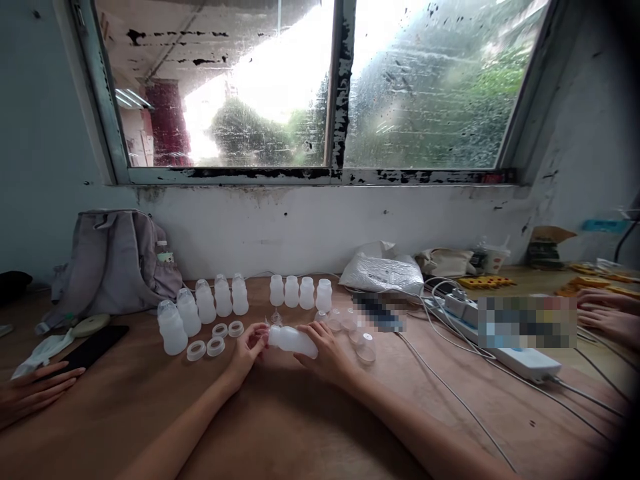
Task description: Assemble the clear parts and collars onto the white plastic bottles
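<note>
Daylight is entering through the window, overexposing the sky area to white. Tube lights are showing in the left pane. The wall is receiving dimmer light; soft shadow is darkening the near table. The bag is returning small highlights. Mosaic blocks are masking detail at right. Wide-angle distortion is slanting the window's sides; vignetting is blackening the right-hand corners.
</note>
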### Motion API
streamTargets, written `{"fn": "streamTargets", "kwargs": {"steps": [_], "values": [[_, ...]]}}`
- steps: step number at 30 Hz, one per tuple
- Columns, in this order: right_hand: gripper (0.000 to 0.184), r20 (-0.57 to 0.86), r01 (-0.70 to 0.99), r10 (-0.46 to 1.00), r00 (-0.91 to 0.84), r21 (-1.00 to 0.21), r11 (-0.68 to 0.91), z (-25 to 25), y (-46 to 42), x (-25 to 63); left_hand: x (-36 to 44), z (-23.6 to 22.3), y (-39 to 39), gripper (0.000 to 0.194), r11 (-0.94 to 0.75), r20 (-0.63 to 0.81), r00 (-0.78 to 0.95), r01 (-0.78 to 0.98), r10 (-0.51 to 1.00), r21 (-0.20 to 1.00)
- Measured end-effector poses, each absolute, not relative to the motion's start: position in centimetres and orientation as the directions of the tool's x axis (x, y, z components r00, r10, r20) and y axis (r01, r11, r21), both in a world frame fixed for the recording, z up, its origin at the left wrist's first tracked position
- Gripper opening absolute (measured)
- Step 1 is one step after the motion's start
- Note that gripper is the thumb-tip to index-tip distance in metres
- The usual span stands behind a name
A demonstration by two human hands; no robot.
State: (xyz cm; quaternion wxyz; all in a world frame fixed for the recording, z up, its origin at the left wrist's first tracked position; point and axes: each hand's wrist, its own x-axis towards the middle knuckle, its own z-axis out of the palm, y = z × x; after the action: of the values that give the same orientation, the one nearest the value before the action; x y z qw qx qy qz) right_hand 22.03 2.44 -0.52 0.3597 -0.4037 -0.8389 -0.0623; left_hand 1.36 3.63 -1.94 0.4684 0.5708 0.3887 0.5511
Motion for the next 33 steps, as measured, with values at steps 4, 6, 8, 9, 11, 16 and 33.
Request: {"fn": "streamTargets", "kwargs": {"steps": [4, 6, 8, 9, 11, 16, 33], "values": [[0.041, 0.634, 0.744, 0.672, -0.384, -0.219, 0.632, -0.8, 2.6, 22.0, 1.4, -1.8, 3.5, 0.035, -0.184, 0.198, 0.025, -0.262, 0.980, 0.947], [0.039, 0.627, 0.750, 0.679, -0.383, -0.218, 0.625, -0.9, 2.6, 21.8, 1.4, -2.1, 3.6, 0.035, -0.144, 0.148, -0.008, -0.288, 0.989, 0.947], [0.039, 0.619, 0.750, 0.680, -0.393, -0.212, 0.627, -0.9, 2.4, 21.7, 1.4, -2.2, 3.7, 0.038, -0.124, 0.132, 0.012, -0.260, 0.991, 0.957], [0.040, 0.615, 0.749, 0.679, -0.400, -0.207, 0.629, -0.8, 2.3, 21.7, 1.4, -2.3, 3.7, 0.040, -0.133, 0.145, 0.031, -0.250, 0.989, 0.959], [0.042, 0.611, 0.749, 0.679, -0.408, -0.202, 0.631, -0.7, 2.1, 21.6, 1.3, -2.2, 3.7, 0.047, -0.188, 0.204, 0.043, -0.246, 0.978, 0.951], [0.040, 0.626, 0.750, 0.677, -0.386, -0.214, 0.626, -0.6, 2.1, 21.5, 1.5, -2.1, 3.8, 0.038, -0.252, 0.235, -0.120, -0.165, 0.965, 0.953], [0.036, 0.479, 0.518, 0.828, -0.292, -0.648, 0.558, -0.5, 1.1, 20.8, 1.9, -1.4, 2.9, 0.041, -0.074, 0.100, 0.069, -0.319, 0.993, 0.945]]}}
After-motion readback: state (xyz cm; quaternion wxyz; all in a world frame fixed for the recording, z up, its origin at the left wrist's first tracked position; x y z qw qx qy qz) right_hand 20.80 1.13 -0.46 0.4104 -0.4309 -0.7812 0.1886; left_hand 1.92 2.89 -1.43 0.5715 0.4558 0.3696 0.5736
